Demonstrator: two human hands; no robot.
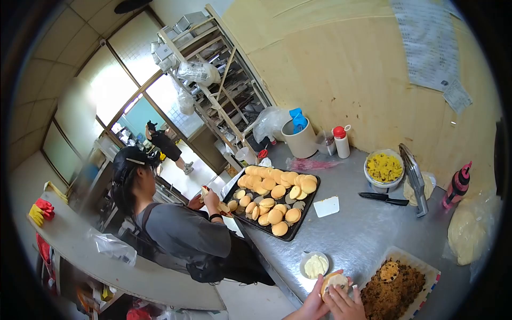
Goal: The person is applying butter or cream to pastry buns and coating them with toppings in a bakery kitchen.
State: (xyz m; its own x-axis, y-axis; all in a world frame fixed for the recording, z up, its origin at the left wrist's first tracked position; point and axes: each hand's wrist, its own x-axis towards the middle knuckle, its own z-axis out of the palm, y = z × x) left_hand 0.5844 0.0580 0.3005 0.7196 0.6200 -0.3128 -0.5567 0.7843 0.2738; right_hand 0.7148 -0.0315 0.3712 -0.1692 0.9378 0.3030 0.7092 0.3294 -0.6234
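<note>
At the bottom of the head view, my left hand [313, 303] is wrapped round the side of a small round cake [332, 281]. White cream covers the cake's upper face. The fingers of my right hand [345, 305] press over that creamed face, hiding part of it. Just beyond my hands stands a small bowl [304, 261] of thick white cream [316, 265]. To the right is a paper-lined tray [430, 290] of brown crumbs [397, 293], with a crumb-coated cake [390, 271] lying in it.
A black baking tray [288, 234] full of round cakes stands on the metal table, beside a co-worker [184, 229] at its left edge. A white scraper [326, 207], a knife [383, 199], a tub of yellow filling [384, 168] and a pink-topped bottle [457, 185] lie or stand farther back.
</note>
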